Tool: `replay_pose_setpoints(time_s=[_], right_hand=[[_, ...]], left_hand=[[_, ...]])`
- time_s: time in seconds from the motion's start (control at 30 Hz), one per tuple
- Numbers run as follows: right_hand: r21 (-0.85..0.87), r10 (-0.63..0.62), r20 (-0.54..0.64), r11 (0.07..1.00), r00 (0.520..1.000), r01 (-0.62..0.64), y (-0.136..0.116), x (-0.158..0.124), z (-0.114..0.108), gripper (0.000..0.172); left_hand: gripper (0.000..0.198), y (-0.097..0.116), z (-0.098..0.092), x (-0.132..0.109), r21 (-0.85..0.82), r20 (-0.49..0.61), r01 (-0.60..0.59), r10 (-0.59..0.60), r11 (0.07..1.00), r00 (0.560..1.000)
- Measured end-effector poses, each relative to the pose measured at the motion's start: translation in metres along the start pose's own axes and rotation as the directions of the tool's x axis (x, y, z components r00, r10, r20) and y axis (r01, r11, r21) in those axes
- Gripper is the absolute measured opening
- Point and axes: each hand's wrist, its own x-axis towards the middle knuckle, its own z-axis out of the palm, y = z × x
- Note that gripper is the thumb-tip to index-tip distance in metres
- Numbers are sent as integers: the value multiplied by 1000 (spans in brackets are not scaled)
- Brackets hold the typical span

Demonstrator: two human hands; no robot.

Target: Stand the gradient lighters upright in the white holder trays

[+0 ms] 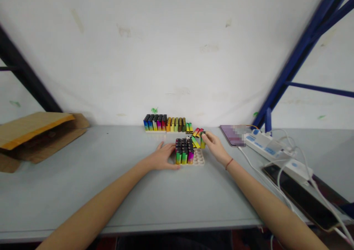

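A white tray (199, 158) holds several upright lighters (184, 157) with black tops; holes show at its right side. My left hand (163, 157) lies against the tray's left side, thumb and fingers spread apart. My right hand (212, 143) pinches a yellow-green lighter (202, 142) upright, just beyond the tray's back right corner. Loose lighters lie beside it, a green and yellow one (195, 142) and red and yellow ones (196, 132). Further back stand rows of multicoloured lighters (155, 123) and yellow to brown lighters (176, 124).
An open brown paper bag (35, 132) lies at the left. On the right are a purple flat item (231, 135), a white power strip (271, 146) with cables, and a dark phone (301, 196). A wall rises behind the table (124, 205).
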Motion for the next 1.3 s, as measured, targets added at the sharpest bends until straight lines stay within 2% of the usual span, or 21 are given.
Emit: replay_pose_setpoints(time_s=[0.07,0.27,0.4,0.5,0.77,0.97,1.07,1.17,1.23,1.3], right_hand=[[-65,-34,27,997,999,35,3,0,-2,33],[-58,-82,93,994,992,88,13,0,1,30],[-68,-68,135,995,988,78,12,-3,4,27],[-146,-75,174,984,982,101,11,-5,4,28],[-441,-244,97,858,965,261,14,-6,3,29],[-507,-297,241,773,924,381,13,-6,6,36],[-509,-278,271,772,922,382,18,-2,0,47],[-594,-188,362,708,913,381,24,2,-9,52],[-676,-73,420,640,905,365,24,4,-13,44],[-762,33,390,572,920,302,22,5,-15,32]], left_hand=[[88,1,0,0,0,0,1,-1,1000,1000],[88,2,-1,0,2,5,4,-4,1000,1000],[88,2,-1,0,2,13,1,-1,1000,1000],[88,1,-1,0,1,10,-3,3,1000,1000],[89,0,1,0,3,1,2,-2,1000,1000],[89,1,0,0,9,4,2,-2,1000,1000],[90,0,-1,-1,9,6,9,-9,1000,1000],[89,0,-1,0,10,6,10,-10,1000,1000],[89,0,-1,0,12,7,9,-9,1000,1000],[88,0,-1,0,15,8,8,-8,1000,1000]])
